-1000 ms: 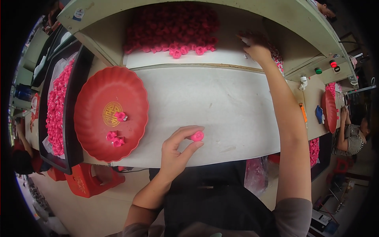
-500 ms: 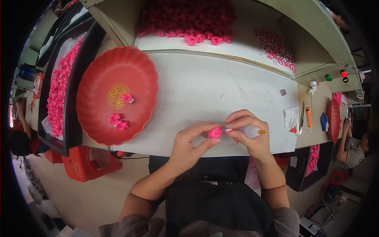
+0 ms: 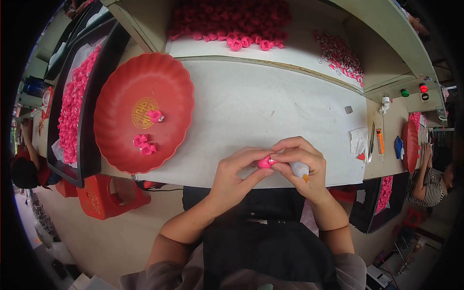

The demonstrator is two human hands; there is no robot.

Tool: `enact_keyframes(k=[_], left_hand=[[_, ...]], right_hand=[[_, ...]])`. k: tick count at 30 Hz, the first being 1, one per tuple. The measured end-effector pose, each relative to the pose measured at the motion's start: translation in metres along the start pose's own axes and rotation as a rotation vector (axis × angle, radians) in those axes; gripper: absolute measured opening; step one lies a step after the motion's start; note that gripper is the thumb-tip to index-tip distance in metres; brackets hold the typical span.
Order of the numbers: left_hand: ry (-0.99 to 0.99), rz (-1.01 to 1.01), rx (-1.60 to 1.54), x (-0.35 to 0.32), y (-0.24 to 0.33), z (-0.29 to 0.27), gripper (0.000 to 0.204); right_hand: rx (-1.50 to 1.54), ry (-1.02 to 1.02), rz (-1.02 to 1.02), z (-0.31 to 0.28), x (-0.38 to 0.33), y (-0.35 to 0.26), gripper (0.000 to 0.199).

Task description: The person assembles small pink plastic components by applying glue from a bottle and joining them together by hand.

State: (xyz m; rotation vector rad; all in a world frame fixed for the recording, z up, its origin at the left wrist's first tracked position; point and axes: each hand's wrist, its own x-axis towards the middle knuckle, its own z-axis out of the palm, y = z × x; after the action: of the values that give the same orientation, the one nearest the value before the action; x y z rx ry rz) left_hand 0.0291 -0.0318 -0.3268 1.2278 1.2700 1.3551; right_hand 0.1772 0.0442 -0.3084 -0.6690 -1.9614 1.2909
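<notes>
In the head view, the person's left hand [image 3: 237,176] and right hand [image 3: 302,166] meet over the near edge of the white counter [image 3: 261,104], just in front of the body. Between them sits a small pink piece [image 3: 265,163], pinched by the left thumb and forefinger from one side and by the right fingertips from the other. The right hand's remaining fingers curl around a small white tube with an orange tip [image 3: 301,170], which points down toward the person.

On the counter's left end rests a round red tray [image 3: 116,77] with a scalloped rim, overhanging the near edge a little. Three pink pieces [image 3: 146,142] lie in it, two close together and one apart near the gold emblem in the middle.

Along the far edge, a raised shelf holds a heap of pink pieces [image 3: 232,21]. Farther right on that shelf lies a smaller pile of pink-and-white bits [image 3: 340,55]. Beyond the counter's left end, a black bin [image 3: 87,145] holds more pink pieces.
</notes>
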Motion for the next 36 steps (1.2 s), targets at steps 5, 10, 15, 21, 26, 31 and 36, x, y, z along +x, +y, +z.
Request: enact_keyframes(k=[5, 10, 15, 21, 26, 31, 36], left_hand=[[0.001, -0.033, -0.073, 0.0, 0.0, -0.002, 0.026], [-0.084, -0.245, -0.407, 0.002, -0.006, -0.006, 0.025], [-0.13, -0.36, -0.586, -0.001, -0.005, -0.005, 0.022], [-0.202, -0.368, -0.625, 0.002, -0.003, -0.001, 0.017], [-0.189, -0.356, -0.659, 0.003, -0.003, 0.0, 0.016], [-0.157, -0.337, -0.636, -0.001, -0.006, 0.002, 0.013], [-0.11, -0.332, -0.606, -0.005, -0.009, 0.004, 0.012]], right_hand=[[-0.152, -0.001, -0.148, 0.002, 0.001, 0.0, 0.026], [-0.332, -0.094, -0.21, -0.005, 0.003, 0.001, 0.034], [-0.278, -0.122, -0.235, -0.006, 0.003, 0.005, 0.036], [-0.239, -0.143, -0.28, -0.009, 0.003, 0.011, 0.034], [-0.173, -0.123, -0.352, -0.008, 0.004, 0.019, 0.034], [-0.169, -0.134, -0.369, -0.006, 0.004, 0.022, 0.034], [-0.167, -0.137, -0.367, -0.004, 0.001, 0.025, 0.034]])
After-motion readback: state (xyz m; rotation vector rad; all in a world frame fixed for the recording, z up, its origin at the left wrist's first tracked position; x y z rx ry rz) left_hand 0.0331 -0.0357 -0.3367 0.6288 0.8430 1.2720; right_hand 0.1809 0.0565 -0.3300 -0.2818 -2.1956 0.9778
